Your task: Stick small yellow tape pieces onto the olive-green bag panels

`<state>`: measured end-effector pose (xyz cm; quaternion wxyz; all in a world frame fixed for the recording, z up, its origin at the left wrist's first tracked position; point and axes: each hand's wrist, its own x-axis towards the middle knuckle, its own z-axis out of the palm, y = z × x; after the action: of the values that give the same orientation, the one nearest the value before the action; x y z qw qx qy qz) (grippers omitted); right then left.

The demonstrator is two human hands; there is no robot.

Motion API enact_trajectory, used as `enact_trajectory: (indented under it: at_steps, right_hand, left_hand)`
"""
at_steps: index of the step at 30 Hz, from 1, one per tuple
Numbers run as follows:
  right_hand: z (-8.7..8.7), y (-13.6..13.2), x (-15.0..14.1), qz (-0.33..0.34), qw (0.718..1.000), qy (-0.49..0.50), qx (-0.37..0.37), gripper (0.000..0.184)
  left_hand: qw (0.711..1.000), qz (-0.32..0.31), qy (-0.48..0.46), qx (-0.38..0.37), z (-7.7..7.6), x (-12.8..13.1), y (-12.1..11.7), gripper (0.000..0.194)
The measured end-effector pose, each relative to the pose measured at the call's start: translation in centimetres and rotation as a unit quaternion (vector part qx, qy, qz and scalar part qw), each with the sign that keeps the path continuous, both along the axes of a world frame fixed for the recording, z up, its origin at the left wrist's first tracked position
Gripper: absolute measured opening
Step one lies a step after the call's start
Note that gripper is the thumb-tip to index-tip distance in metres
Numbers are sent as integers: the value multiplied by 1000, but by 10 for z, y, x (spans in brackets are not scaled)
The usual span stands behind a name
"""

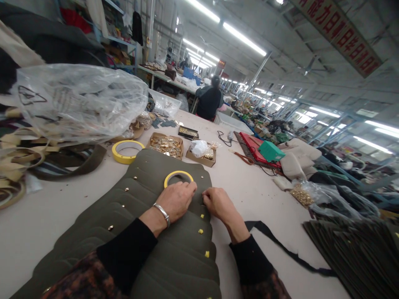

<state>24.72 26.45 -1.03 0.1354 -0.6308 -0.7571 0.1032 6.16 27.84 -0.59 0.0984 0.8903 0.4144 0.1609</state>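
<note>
A dark olive quilted panel (146, 232) with gold studs lies flat on the table in front of me. Small yellow tape squares run along its right edge. A yellow tape roll (178, 177) rests on the panel's far end. My left hand (175, 200), a silver bangle on the wrist, lies curled on the panel right below that roll. My right hand (218, 203) is beside it with fingers bent and tips pressed to the panel's right edge. What the fingertips pinch is hidden.
A second, larger tape roll (127, 151) and two cardboard boxes of gold hardware (166, 145) sit beyond the panel. A big clear plastic bag (77, 99) and straps lie left. A black strap (280, 247), dark fabric pile and red tray (257, 147) lie right. A person sits far back.
</note>
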Motion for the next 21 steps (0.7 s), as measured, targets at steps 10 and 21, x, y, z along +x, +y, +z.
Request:
enact_trajectory:
  at_steps: [10,21]
  right_hand:
    - [1,-15,18,-26,977,133,-163,22]
    - [15,-30,-7,27,945,290,151,19]
  left_hand:
    - [997,-13,-69,9,4,-13,-1,22]
    - [994,-37,-106,2,4,-16,1,47]
